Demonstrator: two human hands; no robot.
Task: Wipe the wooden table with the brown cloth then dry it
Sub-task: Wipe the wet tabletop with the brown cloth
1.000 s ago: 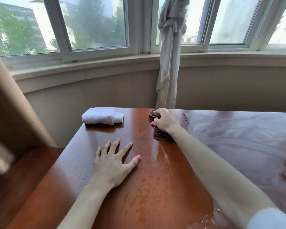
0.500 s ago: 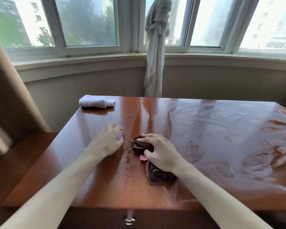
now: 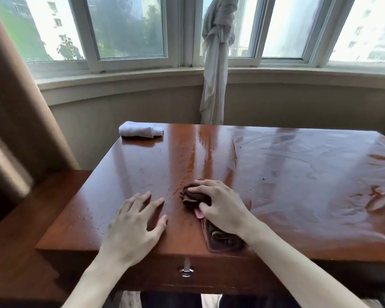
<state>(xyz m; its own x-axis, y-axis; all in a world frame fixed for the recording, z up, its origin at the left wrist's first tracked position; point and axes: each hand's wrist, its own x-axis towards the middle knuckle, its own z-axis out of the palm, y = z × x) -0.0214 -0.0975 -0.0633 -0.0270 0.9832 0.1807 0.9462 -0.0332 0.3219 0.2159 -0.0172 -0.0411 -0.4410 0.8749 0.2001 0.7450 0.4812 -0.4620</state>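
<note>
The wooden table (image 3: 142, 165) is glossy red-brown, with wet streaks over its right half and droplets on its left. My right hand (image 3: 220, 207) lies on the bunched brown cloth (image 3: 222, 240) near the front edge, its fingers curled over the cloth's far end. Part of the cloth trails back under my wrist to the table's rim. My left hand (image 3: 136, 225) rests flat on the wood just left of the cloth, fingers spread. A folded white towel (image 3: 140, 131) lies at the far left corner.
A drawer with a metal pull (image 3: 186, 272) sits under the front edge. A lower wooden surface (image 3: 31, 218) adjoins the table on the left. A knotted grey curtain (image 3: 216, 63) hangs behind the table by the bay window.
My right hand has dragged the brown cloth from the far edge back toward the front edge. My left hand went from curled to flat and spread beside it.
</note>
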